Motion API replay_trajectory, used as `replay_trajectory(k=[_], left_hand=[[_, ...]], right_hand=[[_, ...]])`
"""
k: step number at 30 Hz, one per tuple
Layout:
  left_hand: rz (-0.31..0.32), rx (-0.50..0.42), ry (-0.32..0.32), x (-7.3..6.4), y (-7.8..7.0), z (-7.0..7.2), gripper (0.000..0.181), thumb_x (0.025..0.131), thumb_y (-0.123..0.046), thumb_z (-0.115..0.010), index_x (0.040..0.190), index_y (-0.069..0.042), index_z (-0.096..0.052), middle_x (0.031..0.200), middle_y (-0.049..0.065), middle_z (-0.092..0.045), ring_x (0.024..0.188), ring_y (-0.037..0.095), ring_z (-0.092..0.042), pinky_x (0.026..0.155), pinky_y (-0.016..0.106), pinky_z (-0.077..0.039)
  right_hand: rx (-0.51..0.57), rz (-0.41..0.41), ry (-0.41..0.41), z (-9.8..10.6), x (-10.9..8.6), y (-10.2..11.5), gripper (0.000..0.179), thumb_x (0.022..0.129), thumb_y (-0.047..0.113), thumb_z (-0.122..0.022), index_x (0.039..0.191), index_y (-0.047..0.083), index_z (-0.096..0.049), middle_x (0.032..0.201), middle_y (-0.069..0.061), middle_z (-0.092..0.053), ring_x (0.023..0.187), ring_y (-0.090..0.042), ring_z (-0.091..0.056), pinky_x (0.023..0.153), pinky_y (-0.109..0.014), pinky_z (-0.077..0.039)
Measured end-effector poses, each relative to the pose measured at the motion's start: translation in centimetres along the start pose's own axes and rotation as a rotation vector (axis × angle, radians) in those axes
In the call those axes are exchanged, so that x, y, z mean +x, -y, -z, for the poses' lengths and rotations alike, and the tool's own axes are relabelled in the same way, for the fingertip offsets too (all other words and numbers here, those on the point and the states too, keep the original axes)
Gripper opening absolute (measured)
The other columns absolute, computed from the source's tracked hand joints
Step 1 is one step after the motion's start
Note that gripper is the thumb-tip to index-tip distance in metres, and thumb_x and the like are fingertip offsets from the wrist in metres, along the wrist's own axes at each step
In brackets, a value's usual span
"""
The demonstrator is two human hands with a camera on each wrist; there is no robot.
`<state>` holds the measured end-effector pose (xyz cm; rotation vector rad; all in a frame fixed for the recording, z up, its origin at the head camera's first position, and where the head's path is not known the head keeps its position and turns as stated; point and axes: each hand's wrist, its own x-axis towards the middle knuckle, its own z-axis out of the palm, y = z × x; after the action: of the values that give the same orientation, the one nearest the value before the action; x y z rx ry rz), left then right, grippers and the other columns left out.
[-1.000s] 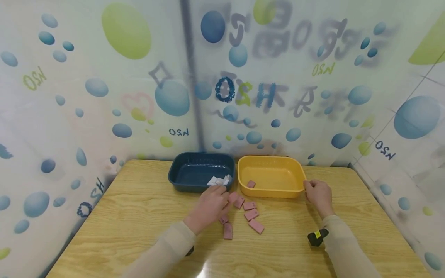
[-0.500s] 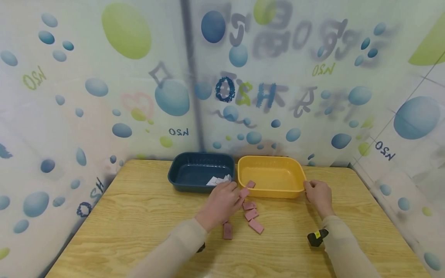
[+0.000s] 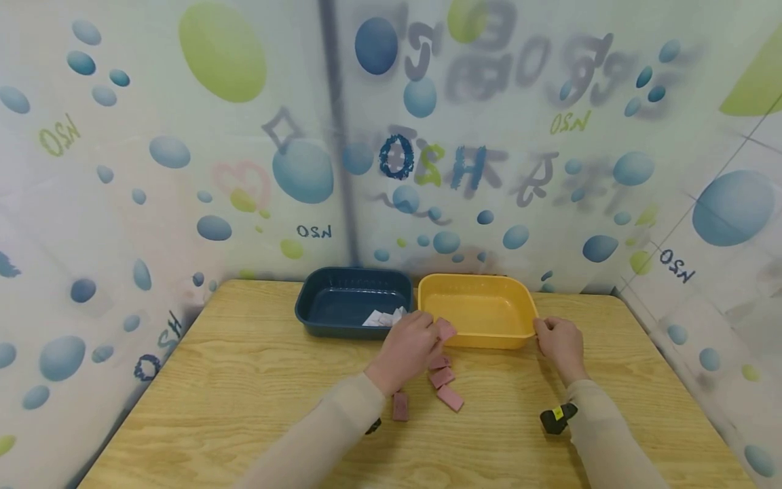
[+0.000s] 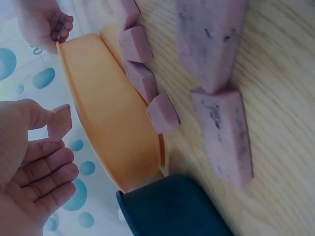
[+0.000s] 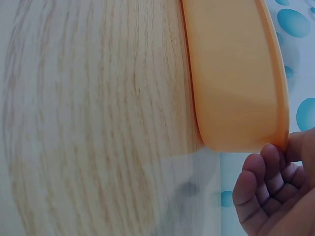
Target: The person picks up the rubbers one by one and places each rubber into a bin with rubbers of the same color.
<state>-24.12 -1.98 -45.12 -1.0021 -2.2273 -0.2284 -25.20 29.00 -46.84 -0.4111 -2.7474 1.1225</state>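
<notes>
My left hand (image 3: pixel 408 348) pinches a pink eraser (image 4: pixel 60 123) between thumb and forefinger, the other fingers loosely bent. In the head view that eraser overlaps the front left rim of the yellow bin (image 3: pixel 489 340). Below this hand, more pink erasers lie on the table, among them a tilted eraser (image 3: pixel 450 398) and an upright-lying eraser (image 3: pixel 400 406). Dark smudges mark the erasers in the left wrist view. At the bin's right end, my right hand (image 3: pixel 559 345) grips the rim with thumb and fingertips.
A dark blue bin (image 3: pixel 332 331) stands left of the yellow one, holding crumpled white paper pieces (image 3: pixel 379 318). Both bins sit at the back of the wooden table (image 3: pixel 244 380), close to a patterned wall sheet (image 3: pixel 256 176).
My left hand has moved right, from in front of the blue bin to the yellow bin's front left rim, carrying the eraser. My right hand has stayed on the rim.
</notes>
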Motion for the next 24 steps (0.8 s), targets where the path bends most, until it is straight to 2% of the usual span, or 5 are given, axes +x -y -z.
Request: replay_trajectory(k=[4,10,15,22,24], left_hand=[[0.022,-0.01,0.038,0.5,-0.2,-0.4,0.008,0.092,-0.016,-0.076,0.084,-0.012,-0.075,0.073,-0.001,-0.057,0.07,0.014,-0.057,0.07,0.027,-0.05],[0.082,-0.029,0.119,1.1,-0.6,-0.5,0.018,0.097,-0.023,-0.072,0.083,-0.013,-0.078,0.076,-0.001,-0.063,0.073,0.013,-0.058,0.072,0.026,-0.051],[0.111,-0.016,0.141,1.6,-0.8,-0.9,0.021,0.097,-0.024,-0.073,0.082,-0.011,-0.079,0.074,-0.001,-0.06,0.07,0.014,-0.054,0.067,0.025,-0.049],[0.118,-0.026,0.129,2.2,-1.1,-1.4,0.03,0.098,-0.028,-0.071,0.074,-0.01,-0.074,0.069,-0.001,-0.052,0.066,0.015,-0.051,0.063,0.024,-0.045],[0.122,-0.023,0.145,2.4,-1.1,-1.4,0.031,0.099,-0.028,-0.071,0.074,-0.011,-0.074,0.069,-0.002,-0.052,0.067,0.014,-0.05,0.063,0.024,-0.045]], right_hand=[[0.004,-0.006,0.006,0.0,0.0,-0.1,0.038,0.104,0.026,-0.048,0.081,0.0,-0.064,0.059,-0.002,-0.055,0.059,-0.019,-0.05,0.056,-0.031,-0.039],[0.007,-0.012,0.012,0.0,0.0,0.0,0.038,0.104,0.026,-0.047,0.082,0.0,-0.063,0.059,-0.002,-0.054,0.058,-0.019,-0.05,0.055,-0.031,-0.039],[0.009,-0.01,0.022,0.1,0.1,0.0,0.039,0.105,0.027,-0.047,0.084,-0.001,-0.064,0.06,-0.002,-0.055,0.059,-0.019,-0.05,0.055,-0.031,-0.039],[0.003,-0.02,0.018,-0.1,0.1,-0.1,0.039,0.104,0.027,-0.046,0.088,-0.003,-0.065,0.06,-0.002,-0.055,0.06,-0.02,-0.051,0.056,-0.03,-0.04],[0.001,-0.023,0.019,-0.1,0.2,-0.1,0.039,0.104,0.027,-0.046,0.089,-0.003,-0.066,0.061,-0.003,-0.055,0.061,-0.02,-0.051,0.057,-0.03,-0.041]])
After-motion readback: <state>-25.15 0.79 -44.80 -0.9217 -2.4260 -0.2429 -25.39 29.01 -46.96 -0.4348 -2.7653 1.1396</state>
